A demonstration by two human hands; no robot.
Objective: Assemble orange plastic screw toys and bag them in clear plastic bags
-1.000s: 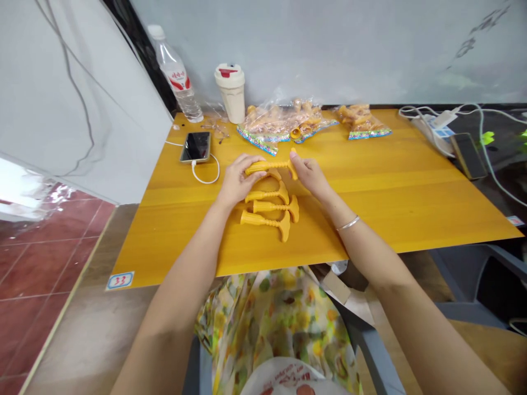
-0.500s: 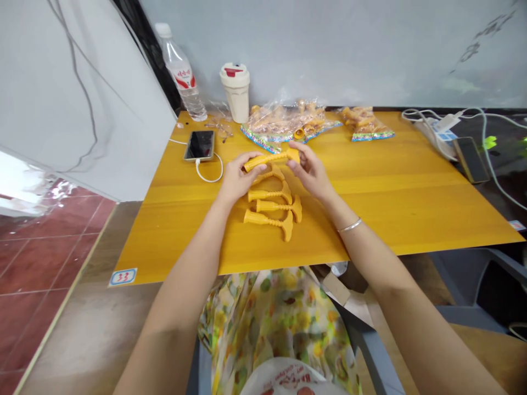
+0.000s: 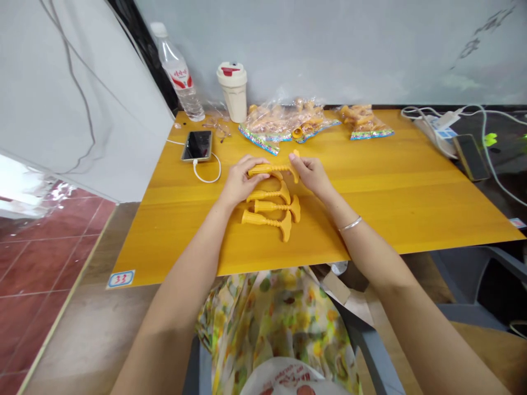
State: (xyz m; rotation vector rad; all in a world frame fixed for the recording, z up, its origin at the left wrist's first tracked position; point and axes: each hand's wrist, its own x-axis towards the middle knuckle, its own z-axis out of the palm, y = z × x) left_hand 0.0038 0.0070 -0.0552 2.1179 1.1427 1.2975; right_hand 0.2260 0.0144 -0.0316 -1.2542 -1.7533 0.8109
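Yellow hammer (image 3: 277,168), probably, in left hand (image 3: 240,180) and right (image 3: 313,173)

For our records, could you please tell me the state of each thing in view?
Held yellow piece: gripped at both ends
Left hand: closed on its thick end
Right hand: gripping its head end
Loose yellow pieces: lying on the table
Bottle: upright, capped
Cup: upright, lidded
Left phone: screen dark, plugged in
Right phone: screen dark
Plastic bags: holding yellow pieces, closure unclear
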